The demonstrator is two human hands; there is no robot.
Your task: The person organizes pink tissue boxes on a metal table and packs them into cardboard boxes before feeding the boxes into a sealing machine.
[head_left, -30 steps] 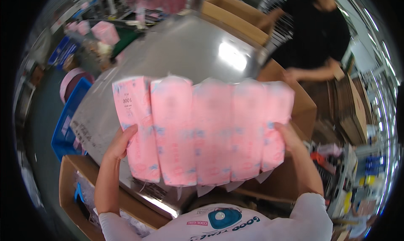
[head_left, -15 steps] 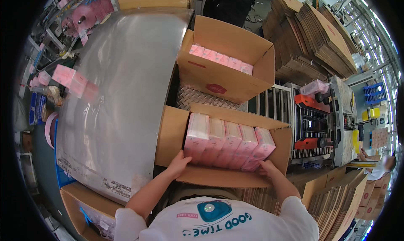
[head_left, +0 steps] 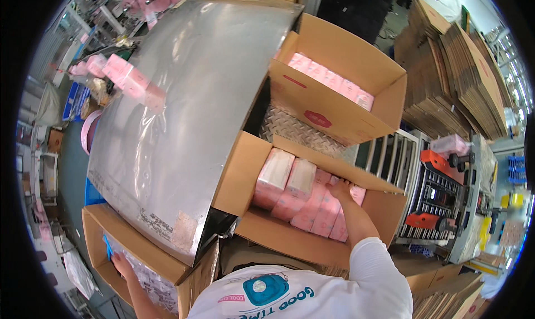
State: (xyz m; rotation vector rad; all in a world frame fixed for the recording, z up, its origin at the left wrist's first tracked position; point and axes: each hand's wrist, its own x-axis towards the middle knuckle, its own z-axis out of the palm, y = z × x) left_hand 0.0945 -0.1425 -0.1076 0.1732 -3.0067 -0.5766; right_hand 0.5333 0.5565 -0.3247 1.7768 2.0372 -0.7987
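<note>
Packing floor, crowded; a wide steel table [head_left: 184, 96] under clear film is filling the middle of the view, with cartons pressed against its right and lower edges.

Our right hand [head_left: 340, 190] is reaching down into the near open carton [head_left: 245, 168]; the fingers are lying spread and fairly flat on the pink wrapped packs [head_left: 304, 199] inside, pressing on them rather than closing round any one; those packs are standing side by side in a row, filling the carton from its left wall toward the right.

Our left hand [head_left: 121, 266] is hanging low on the left, in a second carton [head_left: 150, 257] tucked under the table's lower edge; it is resting on pale printed packs [head_left: 146, 275] there; we cannot tell how far it is open or whether it is gripping anything.

Farther out, another open carton [head_left: 340, 104] is sitting beyond the near one, with a row of pink packs [head_left: 331, 80] along its back; loose pink packs [head_left: 120, 74] are lying on the table's far left edge; flattened cardboard [head_left: 457, 68] is stacked at the right, above a red-and-black machine [head_left: 440, 191].
</note>
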